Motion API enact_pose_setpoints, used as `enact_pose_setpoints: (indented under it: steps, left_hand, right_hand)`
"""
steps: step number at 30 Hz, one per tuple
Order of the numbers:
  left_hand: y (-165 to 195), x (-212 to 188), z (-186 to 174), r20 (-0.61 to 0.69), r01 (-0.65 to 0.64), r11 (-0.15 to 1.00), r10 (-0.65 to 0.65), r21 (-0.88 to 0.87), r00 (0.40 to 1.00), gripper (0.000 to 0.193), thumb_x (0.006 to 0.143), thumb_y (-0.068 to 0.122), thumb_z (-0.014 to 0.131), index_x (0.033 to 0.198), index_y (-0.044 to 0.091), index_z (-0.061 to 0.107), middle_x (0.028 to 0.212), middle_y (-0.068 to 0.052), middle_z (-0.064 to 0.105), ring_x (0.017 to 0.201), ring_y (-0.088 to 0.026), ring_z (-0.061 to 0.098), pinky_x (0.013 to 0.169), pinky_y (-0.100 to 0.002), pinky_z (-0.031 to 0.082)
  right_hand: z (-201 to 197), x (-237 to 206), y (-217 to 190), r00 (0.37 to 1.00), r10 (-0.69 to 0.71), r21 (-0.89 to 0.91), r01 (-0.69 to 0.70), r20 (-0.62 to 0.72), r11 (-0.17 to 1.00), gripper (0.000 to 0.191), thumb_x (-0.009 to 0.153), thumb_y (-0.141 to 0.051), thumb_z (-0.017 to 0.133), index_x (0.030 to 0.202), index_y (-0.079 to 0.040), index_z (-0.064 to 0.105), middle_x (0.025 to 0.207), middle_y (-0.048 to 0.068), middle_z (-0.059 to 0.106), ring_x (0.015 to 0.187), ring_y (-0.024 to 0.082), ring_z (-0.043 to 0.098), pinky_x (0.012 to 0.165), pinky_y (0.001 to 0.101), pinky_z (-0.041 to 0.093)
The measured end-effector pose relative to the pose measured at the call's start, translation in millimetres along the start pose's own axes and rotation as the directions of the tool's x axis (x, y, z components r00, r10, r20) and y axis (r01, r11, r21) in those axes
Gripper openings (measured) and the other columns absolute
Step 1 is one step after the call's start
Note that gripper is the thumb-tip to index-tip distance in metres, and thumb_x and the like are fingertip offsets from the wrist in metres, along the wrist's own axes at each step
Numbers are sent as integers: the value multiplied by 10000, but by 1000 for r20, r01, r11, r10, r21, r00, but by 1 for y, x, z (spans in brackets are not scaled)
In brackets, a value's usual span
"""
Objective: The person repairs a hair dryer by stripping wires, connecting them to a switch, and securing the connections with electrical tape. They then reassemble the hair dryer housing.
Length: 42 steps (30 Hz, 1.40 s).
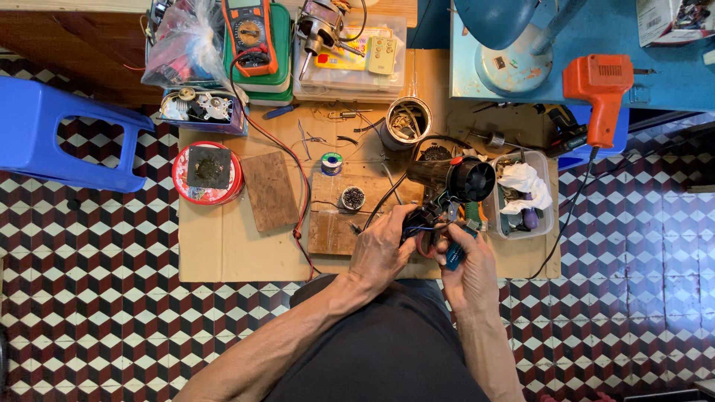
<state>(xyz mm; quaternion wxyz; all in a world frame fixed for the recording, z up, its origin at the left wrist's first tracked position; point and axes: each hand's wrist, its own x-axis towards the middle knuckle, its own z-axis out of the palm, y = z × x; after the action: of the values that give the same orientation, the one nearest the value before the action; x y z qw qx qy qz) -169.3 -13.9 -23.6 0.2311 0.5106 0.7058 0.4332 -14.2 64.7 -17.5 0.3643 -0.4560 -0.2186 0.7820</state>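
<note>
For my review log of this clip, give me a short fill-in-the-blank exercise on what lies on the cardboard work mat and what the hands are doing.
1. The left hand and right hand grip a tangle of small parts and ____ just below a black hair dryer.
2. The round tin on the mat's left side is ____ in colour.
3. The multimeter at the top has an ____ casing.

Missing words: wires; red; orange

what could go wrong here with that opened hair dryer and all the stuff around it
The left hand and right hand work close together on the opened hair dryer, so its thin loose wires could snag or pull free. The red lead trailing from the multimeter past the left hand could catch. The small solder spool could be knocked over.
</note>
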Motion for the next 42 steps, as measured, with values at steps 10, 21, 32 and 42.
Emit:
enact_pose_setpoints:
  steps: [10,21,32,42]
  left_hand:
    - [2,7,-3,124,324,937,-309,-131,943,481,881,109,682,1329,30,527,1012,-210,741,883,-306,754,767,-388,624]
    - [-29,19,3,346,591,709,-483,-383,804,550,840,256,799,1272,-8,582,974,-110,803,801,-117,746,679,-239,569]
    - [-33,27,-11,648,741,92,-421,-666,635,186,910,136,724,1039,27,644,920,-71,752,679,-73,679,403,-170,413]
    - [-17,28,-13,588,735,283,-456,-617,669,309,884,186,760,1108,20,628,891,-74,748,668,-71,676,429,-169,412]
  right_hand:
    - [7,-11,-7,997,-34,-116,26,-68,993,214,1013,-213,590,1122,-29,602,877,88,694,665,110,620,554,244,486]
    - [27,-7,-9,999,-32,-371,33,8,928,272,1054,-289,516,1062,-38,621,776,43,658,557,66,530,451,224,380]
    - [52,4,-19,1000,-14,-397,23,26,918,274,1025,-322,548,987,-57,606,693,28,619,485,66,499,376,196,349]
    - [57,4,-18,999,24,-439,-37,-36,898,303,1013,-331,558,905,-55,621,648,13,575,433,60,431,337,206,268]
